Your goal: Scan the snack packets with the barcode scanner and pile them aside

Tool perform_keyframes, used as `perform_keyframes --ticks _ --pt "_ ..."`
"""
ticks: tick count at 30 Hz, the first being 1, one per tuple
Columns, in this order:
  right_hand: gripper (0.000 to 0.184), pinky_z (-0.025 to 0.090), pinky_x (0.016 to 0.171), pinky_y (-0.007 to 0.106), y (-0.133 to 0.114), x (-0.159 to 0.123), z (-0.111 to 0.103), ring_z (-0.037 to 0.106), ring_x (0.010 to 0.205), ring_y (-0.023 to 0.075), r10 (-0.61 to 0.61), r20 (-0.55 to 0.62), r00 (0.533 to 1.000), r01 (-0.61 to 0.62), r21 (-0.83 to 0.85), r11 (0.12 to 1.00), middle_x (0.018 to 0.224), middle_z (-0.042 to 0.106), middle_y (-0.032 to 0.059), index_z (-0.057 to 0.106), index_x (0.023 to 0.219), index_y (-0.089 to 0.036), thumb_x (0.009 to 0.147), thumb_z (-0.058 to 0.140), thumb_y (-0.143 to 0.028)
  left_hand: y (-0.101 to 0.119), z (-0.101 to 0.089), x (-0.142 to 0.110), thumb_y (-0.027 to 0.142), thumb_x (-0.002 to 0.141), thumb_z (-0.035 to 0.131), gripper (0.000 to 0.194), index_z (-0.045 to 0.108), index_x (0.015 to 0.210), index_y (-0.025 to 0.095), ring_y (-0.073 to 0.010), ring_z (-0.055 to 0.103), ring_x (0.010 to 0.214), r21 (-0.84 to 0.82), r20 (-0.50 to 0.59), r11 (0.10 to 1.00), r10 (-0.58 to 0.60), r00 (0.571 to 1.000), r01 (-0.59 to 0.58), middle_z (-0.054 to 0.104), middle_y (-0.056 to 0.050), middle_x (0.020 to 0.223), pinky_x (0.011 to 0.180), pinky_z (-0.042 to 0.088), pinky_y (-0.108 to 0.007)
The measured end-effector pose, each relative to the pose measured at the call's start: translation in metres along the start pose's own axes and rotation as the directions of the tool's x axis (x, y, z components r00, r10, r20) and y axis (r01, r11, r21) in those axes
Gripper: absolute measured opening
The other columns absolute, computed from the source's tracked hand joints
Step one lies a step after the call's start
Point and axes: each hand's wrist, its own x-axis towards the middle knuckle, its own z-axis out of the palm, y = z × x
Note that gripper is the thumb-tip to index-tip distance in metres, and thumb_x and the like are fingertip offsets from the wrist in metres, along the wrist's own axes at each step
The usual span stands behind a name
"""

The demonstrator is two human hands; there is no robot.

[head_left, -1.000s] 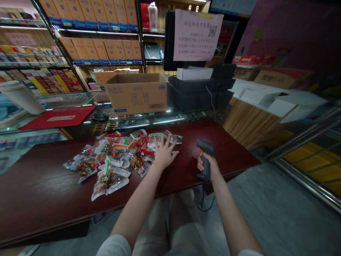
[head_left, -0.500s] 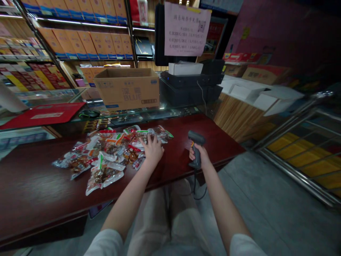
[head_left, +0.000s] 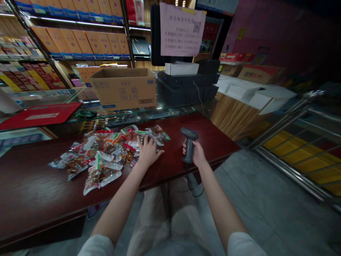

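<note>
My left hand [head_left: 148,152] lies with fingers spread at the right side of a pile of clear snack packets [head_left: 106,147], its fingertips on some of them. The packets hold brown food and carry red, green and orange print. One packet [head_left: 101,174] lies nearest the table's front edge. To the right, my right hand [head_left: 198,153] is wrapped round the handle of a dark grey barcode scanner [head_left: 189,144]. The scanner is upright, its head above my fingers, and its cable hangs past the table edge.
The dark red table [head_left: 34,181] spans the front. Behind it, an open cardboard box [head_left: 125,90] stands on a glass counter beside a black cash drawer [head_left: 186,90] and a monitor with a pink notice [head_left: 182,32]. A computer mouse [head_left: 86,114] sits by a red mat [head_left: 39,115]. Metal railing [head_left: 287,119] stands at right.
My left thumb has spread away from the fingers, and the left hand has shifted slightly. The scanner has turned a little in my right hand. The whole view has moved slightly.
</note>
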Motion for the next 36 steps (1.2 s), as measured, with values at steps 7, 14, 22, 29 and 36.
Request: perform_keyframes --ticks 7,14,22,29,36 --pt "0.02 0.054 0.081 0.038 0.007 -0.014 0.029 0.066 0.086 0.0217 -0.073 -0.037 0.997 0.074 0.042 0.996 0.087 0.068 0.0044 0.055 0.087 -0.022 0.068 0.057 -0.03 0.018 -0.013 -0.003 0.042 0.092 0.051 0.044 0.06 0.124 0.014 -0.0332 0.042 0.136 -0.312 -0.093 0.949 0.012 0.996 -0.04 0.059 -0.016 0.131 0.119 0.014 -0.059" --pt "0.037 0.053 0.091 0.039 0.021 -0.033 0.058 0.067 0.099 0.0206 -0.142 -0.027 0.99 0.143 0.053 0.988 0.1 0.071 0.0017 0.056 0.1 -0.025 0.068 0.074 -0.019 0.042 -0.008 -0.021 0.042 0.081 0.067 0.053 0.051 0.124 0.015 -0.0206 0.064 0.095 -0.957 0.211 0.218 0.081 0.974 0.189 0.062 -0.014 0.117 0.083 0.054 -0.036" --pt "0.048 0.054 0.087 0.034 0.041 -0.029 0.075 0.066 0.093 0.0186 -0.216 -0.083 0.973 0.214 -0.036 0.976 0.095 0.069 -0.0001 0.056 0.102 -0.026 0.062 0.082 -0.021 0.04 0.0 -0.027 0.034 0.075 0.07 0.056 0.051 0.125 0.018 -0.0223 0.058 0.113 -0.977 0.213 0.011 0.051 0.976 0.213 0.058 -0.011 0.129 0.099 0.047 -0.038" --pt "0.03 0.053 0.077 0.031 0.042 -0.019 0.067 0.062 0.084 0.0168 -0.194 -0.006 0.981 0.176 -0.386 0.905 0.1 0.067 0.0037 0.068 0.1 -0.024 0.072 0.076 -0.032 0.036 0.002 -0.044 0.025 0.07 0.063 0.039 0.053 0.107 0.019 -0.0132 0.06 0.08 -0.943 0.275 -0.229 -0.121 0.954 0.243 0.064 0.001 0.089 0.083 0.051 -0.031" --pt "0.026 0.049 0.084 0.036 0.033 0.058 0.033 0.06 0.079 0.0176 -0.32 0.001 0.947 0.218 -0.735 0.642 0.087 0.064 0.0033 0.064 0.094 -0.02 0.071 0.07 -0.028 -0.005 -0.024 -0.039 0.037 0.075 0.069 0.031 0.045 0.086 0.019 -0.0069 0.052 0.057 -0.884 0.282 -0.43 -0.178 0.943 0.183 0.054 0.005 0.072 0.06 0.049 -0.025"
